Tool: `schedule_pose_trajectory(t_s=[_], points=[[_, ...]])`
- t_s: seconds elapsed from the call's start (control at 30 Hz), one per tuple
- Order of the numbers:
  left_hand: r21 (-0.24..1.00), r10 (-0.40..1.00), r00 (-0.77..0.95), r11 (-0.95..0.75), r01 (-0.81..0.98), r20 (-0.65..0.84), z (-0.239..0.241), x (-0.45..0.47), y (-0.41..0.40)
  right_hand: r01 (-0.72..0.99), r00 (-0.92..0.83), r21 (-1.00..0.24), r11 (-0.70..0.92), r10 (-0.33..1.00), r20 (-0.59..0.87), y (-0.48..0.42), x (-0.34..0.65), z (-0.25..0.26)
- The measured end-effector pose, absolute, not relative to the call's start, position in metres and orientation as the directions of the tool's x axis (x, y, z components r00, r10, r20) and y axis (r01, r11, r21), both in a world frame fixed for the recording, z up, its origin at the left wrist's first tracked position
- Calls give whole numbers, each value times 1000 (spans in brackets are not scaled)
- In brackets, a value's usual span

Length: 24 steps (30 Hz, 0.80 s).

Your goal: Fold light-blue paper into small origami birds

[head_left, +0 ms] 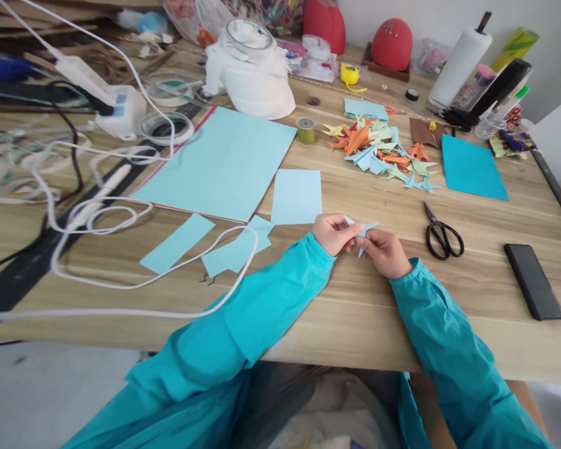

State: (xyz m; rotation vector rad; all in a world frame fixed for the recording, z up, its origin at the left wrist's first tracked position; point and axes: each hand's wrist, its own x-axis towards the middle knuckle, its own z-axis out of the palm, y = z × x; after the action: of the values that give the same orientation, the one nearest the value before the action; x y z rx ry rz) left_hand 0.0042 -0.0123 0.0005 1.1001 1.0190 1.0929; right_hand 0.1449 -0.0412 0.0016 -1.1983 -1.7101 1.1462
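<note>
Folded light-blue paper (367,228) is resting between the fingertips, just above the near middle of the wooden table (355,318). From my remote seat I am seeing the left hand (333,234) pinching one side between thumb and fingers, while the right hand (387,252) is pinching the other side, the two nearly meeting. I am judging this piece to be well into its folding, since narrow points are sticking out; the fingers are hiding the creases, so I cannot tell how many folds are lacking. Beyond the hands, a heap of folded paper birds (378,149) in orange, blue and pale green is showing what looks finished. A stack of light-blue slips (365,109), a flat light-blue square (297,197) and a large light-blue sheet (219,162) are lying unfolded.

For room, I am finding bare wood between the hands and the heap, and also toward the table's front edge. On the right, the black-handled scissors (437,224) are lying near the right hand, with the phone (533,280) farther out. On the left, I am minding the white cable (98,312), looping close by the left sleeve (262,293); whether they are touching, I cannot tell.
</note>
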Motion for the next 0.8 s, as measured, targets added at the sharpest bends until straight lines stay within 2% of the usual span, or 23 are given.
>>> schedule_pose_trajectory(t_s=[0.13,0.27,0.47,0.57,0.8], points=[[977,970,230,123,-176,-80,4,2,-10,222,-271,-969,112,961,49,-41,146,2],[973,974,209,128,-194,-87,4,-1,-7,145,-186,-987,73,981,45,-42,144,3],[896,944,255,288,-337,-207,3,-1,-4,35,-82,-999,25,996,22,-41,146,1],[890,931,284,319,-326,-229,2,0,-4,-4,30,-998,56,998,55,-38,150,-1],[941,973,207,160,-299,-100,-3,1,-4,-53,75,-998,37,997,33,-36,152,-3]])
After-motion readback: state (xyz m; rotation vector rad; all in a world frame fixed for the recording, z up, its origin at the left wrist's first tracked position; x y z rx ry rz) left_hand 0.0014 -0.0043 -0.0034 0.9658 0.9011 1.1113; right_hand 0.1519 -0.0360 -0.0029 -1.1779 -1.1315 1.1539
